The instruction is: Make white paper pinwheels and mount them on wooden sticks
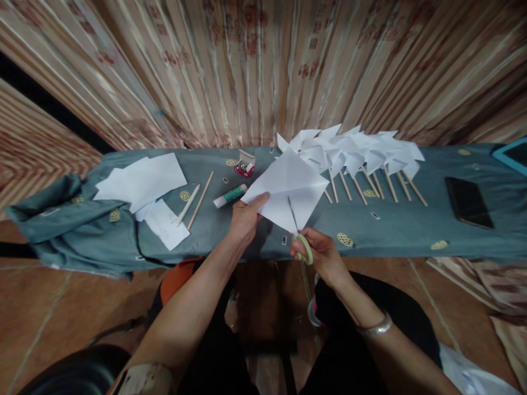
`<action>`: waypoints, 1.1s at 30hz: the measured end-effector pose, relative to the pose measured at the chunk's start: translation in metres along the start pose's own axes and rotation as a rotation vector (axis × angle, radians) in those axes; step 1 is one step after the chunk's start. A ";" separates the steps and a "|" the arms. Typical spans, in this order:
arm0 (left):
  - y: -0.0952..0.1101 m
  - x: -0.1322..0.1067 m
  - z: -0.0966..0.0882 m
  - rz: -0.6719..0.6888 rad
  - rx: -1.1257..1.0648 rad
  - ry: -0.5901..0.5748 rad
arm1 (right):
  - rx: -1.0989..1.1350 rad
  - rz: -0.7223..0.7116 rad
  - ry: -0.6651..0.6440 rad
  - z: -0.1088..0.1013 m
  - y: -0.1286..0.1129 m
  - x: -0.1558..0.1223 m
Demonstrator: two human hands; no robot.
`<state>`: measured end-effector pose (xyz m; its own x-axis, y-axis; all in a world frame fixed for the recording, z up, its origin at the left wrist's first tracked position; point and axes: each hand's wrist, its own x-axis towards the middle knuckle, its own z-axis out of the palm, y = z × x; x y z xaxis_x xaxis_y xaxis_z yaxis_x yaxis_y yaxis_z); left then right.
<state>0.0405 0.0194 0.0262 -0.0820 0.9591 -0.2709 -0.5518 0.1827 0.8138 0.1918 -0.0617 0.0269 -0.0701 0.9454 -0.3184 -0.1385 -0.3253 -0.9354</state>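
Note:
A white square sheet of paper (pixel 284 181) with crease lines is held up over the table, one corner toward me. My left hand (pixel 246 219) pinches its left corner, thumb on top. In my right hand (pixel 319 249) are scissors (pixel 303 248) with pale green handles, fingers wrapped round the loops. One scissor blade lies over the near part of the sheet, pointing at its middle; the other blade is hidden. Just beyond the sheet, several white paper pinwheels (pixel 354 151) on wooden sticks lie in an overlapping row.
A glue stick (pixel 230 196) and an opened small red box (pixel 245 164) lie left of the sheet. Farther left are white papers (pixel 144 178), a pale pen-like stick (pixel 188 204) and a wooden stick (pixel 200 200). A dark phone (pixel 468 202) rests on the right of the cloth-covered table (pixel 395 233).

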 end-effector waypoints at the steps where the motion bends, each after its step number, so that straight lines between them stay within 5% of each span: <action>1: 0.000 0.000 0.000 -0.002 -0.001 0.002 | -0.001 0.000 -0.004 0.000 0.000 0.000; 33: 0.001 0.000 0.000 0.007 0.009 0.003 | -0.077 -0.057 -0.026 0.000 0.001 -0.001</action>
<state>0.0402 0.0194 0.0266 -0.0883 0.9597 -0.2666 -0.5435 0.1779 0.8203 0.1915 -0.0628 0.0261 -0.0903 0.9610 -0.2614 -0.0669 -0.2678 -0.9612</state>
